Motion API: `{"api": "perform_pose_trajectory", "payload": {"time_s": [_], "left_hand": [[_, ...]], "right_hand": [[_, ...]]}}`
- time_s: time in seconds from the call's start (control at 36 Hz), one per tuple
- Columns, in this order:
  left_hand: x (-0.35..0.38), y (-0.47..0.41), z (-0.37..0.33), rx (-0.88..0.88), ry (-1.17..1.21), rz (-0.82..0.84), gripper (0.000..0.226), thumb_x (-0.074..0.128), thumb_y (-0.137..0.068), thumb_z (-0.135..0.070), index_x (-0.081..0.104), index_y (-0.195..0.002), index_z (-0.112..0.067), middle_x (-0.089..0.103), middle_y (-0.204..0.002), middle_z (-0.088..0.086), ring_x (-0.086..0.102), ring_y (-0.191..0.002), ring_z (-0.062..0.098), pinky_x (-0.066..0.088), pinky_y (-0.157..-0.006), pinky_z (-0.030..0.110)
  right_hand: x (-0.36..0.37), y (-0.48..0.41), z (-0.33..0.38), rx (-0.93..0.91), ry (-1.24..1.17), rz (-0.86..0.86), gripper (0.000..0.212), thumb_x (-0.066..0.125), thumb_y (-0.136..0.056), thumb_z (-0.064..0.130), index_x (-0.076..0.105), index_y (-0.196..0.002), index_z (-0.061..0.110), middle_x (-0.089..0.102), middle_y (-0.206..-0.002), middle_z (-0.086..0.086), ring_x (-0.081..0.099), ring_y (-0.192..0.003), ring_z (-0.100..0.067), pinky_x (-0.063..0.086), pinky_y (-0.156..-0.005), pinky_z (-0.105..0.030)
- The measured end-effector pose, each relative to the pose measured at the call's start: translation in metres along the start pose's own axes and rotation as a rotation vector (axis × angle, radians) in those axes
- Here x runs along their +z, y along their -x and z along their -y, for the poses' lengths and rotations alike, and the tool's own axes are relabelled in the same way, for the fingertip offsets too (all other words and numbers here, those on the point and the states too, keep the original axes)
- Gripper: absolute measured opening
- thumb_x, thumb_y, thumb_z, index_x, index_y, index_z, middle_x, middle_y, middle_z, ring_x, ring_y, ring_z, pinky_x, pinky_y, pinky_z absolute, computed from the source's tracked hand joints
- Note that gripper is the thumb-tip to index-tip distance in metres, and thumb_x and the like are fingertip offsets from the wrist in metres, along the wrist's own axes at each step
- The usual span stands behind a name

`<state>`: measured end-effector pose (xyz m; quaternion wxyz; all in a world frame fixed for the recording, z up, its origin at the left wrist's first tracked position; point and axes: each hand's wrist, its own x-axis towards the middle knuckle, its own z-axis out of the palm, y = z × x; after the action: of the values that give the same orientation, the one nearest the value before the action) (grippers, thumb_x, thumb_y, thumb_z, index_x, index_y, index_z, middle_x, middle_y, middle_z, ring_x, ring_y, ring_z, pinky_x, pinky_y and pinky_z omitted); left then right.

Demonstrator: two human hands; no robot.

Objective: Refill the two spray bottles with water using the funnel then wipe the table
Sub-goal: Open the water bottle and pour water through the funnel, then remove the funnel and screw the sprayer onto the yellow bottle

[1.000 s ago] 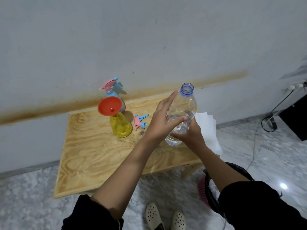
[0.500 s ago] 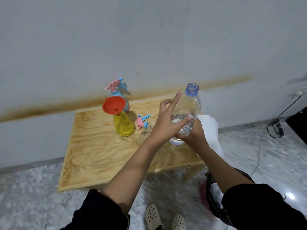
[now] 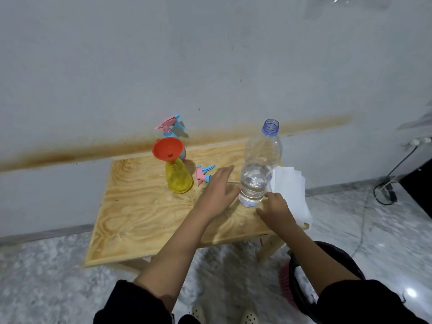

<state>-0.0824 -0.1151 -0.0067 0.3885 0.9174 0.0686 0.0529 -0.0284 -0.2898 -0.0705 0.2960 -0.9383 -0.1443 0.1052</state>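
A clear water bottle (image 3: 258,167) with a blue uncapped neck stands upright on the wooden table (image 3: 140,213), partly filled. My left hand (image 3: 218,190) hovers just left of its base, fingers apart, holding nothing. My right hand (image 3: 273,206) is low at the bottle's right, fingers loose, off the bottle. A yellow spray bottle (image 3: 178,177) stands with an orange funnel (image 3: 167,149) in its neck. Behind it stands a blue spray bottle (image 3: 174,132) with a pink and blue trigger head. A loose trigger head (image 3: 203,175) lies on the table.
White paper towels (image 3: 292,190) lie on the table's right end, hanging over the edge. A dark bin (image 3: 327,277) and a pink brush (image 3: 285,284) sit on the marble floor at the right. The wall runs close behind the table; a cable (image 3: 385,192) lies at far right.
Both hands have come off the water bottle and dropped toward the table. The bottle now stands on its own, upright.
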Motion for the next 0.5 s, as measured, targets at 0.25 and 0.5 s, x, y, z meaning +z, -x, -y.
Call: {"api": "perform_pose_trajectory", "payload": {"time_s": [0.25,0.5], "left_hand": [[-0.034,0.047,0.090,-0.214,-0.243,0.166,0.065,0.056,-0.091,-0.039,0.031,-0.144,-0.010,0.037,-0.143,0.008,0.034,-0.133,0.022,0.035,-0.103,0.032],[-0.111,0.066,0.155,-0.270,-0.326,0.153,0.072,0.055,-0.091,-0.042,0.025,-0.145,-0.004,0.031,-0.148,0.010,0.029,-0.136,0.024,0.029,-0.108,0.031]], "right_hand": [[0.034,0.019,0.030,0.004,0.165,0.045,0.046,0.070,-0.074,0.017,0.057,-0.114,-0.001,0.056,-0.110,-0.020,0.052,-0.105,-0.038,0.045,-0.085,-0.041],[0.081,0.005,0.110,0.006,0.081,0.015,0.041,0.066,-0.075,0.019,0.059,-0.109,-0.003,0.059,-0.100,-0.021,0.058,-0.097,-0.040,0.049,-0.078,-0.043]]}}
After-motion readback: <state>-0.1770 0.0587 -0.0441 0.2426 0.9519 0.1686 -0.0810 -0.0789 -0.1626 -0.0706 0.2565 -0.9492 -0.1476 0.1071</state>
